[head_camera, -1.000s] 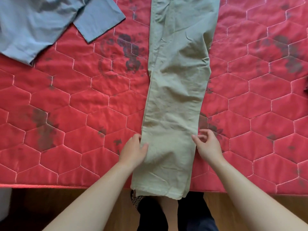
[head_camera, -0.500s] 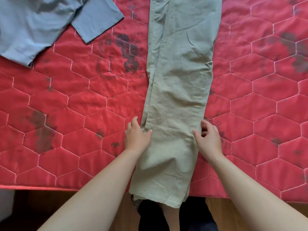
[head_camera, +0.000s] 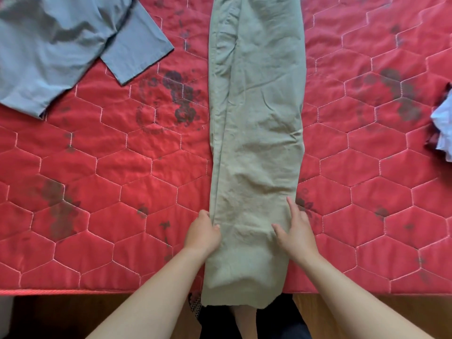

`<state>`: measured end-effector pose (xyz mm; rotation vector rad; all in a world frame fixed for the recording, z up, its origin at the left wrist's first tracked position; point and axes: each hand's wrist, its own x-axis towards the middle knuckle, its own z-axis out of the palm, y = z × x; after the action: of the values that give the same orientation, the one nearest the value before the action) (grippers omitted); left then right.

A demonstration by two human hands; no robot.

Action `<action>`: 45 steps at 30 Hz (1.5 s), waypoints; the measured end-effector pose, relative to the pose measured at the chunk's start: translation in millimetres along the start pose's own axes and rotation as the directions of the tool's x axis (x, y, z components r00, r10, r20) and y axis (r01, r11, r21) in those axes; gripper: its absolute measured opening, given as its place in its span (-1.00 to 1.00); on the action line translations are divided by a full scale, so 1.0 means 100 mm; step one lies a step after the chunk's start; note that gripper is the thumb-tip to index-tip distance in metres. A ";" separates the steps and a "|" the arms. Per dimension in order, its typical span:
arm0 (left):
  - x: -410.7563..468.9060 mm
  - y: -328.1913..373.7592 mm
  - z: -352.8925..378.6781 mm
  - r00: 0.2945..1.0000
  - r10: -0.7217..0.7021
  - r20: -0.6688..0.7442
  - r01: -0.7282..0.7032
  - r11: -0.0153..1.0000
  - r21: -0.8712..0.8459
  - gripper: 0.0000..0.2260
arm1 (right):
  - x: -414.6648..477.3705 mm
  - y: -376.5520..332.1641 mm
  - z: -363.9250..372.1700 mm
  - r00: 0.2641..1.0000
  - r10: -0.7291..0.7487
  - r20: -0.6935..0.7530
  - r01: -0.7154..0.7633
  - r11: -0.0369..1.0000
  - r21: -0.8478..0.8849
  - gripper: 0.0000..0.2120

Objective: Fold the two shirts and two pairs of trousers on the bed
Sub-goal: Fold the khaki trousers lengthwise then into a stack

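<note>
At the far left a blue shirt (head_camera: 49, 52) lies spread on the bed (head_camera: 110, 192), one short sleeve pointing towards the middle, its cloth smooth and matt with soft creases. The bed wears a red cover with a slight sheen, quilted in pale stitching into hexagons and printed with dark, faded flower patches.

Down the middle run the trousers (head_camera: 256, 143), pale grey-green, laid one leg over the other in a long, narrow strip from the far side of the view to the near edge of the bed. Their hems hang just over that edge above a wooden floor (head_camera: 73, 311). The cloth is plain and wrinkled, with a seam running along the left side.

The left hand (head_camera: 203, 234) sits at the left edge of the trousers near the hems. Its grip is closed on that edge, thumb on top and fingers curled down beside it. The right hand (head_camera: 297, 231) lies flat on the right side of the same leg, fingers straight and spread, pressing the cloth without grasping it.

At the far right, well apart, a crumpled pale blue cloth (head_camera: 442, 128) with a dark trim pokes into view on the cover.
</note>
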<state>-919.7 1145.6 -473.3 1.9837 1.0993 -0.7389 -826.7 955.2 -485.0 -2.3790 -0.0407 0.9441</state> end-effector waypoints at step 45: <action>3.54 1.52 -2.04 0.668 0.532 -0.520 -0.330 0.839 0.433 -0.61 | 3.87 -3.45 -0.08 0.758 -0.534 -0.373 0.578 0.816 0.004 -0.65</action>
<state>-595.1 1416.8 -578.4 2.7405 0.8035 0.0529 -470.3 1328.4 -540.5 -2.1846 -0.5140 0.2136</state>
